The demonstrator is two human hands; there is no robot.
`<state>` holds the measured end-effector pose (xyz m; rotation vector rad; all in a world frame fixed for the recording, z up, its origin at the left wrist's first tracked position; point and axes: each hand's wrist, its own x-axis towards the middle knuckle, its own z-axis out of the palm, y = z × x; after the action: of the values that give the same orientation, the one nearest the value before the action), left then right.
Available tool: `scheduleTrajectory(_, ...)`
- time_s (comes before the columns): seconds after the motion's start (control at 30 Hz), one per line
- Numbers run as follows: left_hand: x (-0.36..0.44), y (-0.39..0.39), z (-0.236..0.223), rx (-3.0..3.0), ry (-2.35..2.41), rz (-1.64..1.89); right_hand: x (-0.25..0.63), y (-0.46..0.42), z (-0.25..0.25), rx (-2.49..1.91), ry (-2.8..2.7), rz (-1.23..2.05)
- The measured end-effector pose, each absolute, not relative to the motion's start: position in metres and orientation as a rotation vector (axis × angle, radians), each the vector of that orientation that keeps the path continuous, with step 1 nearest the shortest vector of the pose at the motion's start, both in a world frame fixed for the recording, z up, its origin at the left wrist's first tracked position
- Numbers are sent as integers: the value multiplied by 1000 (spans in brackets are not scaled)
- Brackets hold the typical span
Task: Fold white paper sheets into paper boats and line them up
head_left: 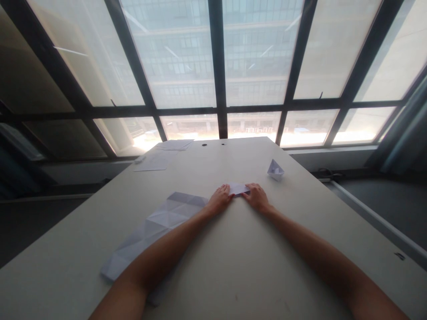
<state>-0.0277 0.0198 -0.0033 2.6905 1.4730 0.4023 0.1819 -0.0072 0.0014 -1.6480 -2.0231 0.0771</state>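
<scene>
White, flat-folded paper [239, 190] is held between my left grip [220, 199] and right grip [257, 197]; uneven pressure could skew it.

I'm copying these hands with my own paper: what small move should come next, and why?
Probably press the small paper piece flat: the left hand and right hand are at its opposite ends, and the white table offers a flat surface to press against. Its creases are too small to judge, so this is only my best guess.
</scene>
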Motion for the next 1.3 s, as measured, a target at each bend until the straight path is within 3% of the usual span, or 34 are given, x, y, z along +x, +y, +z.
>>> scheduleTrajectory(0.57, -24, 5, 18, 2766, 1534, 406, 182, 0, -6, -1472, -1889, 149)
scheduleTrajectory(1.0, -19, 10, 11, 2373, 1382, 1016, 183, 4, -7, -1441, -1611, 420)
scheduleTrajectory(1.3, -22, 21, 1, 2290, 1367, 1095, 182, 3, -6, -1546, -1886, 161)
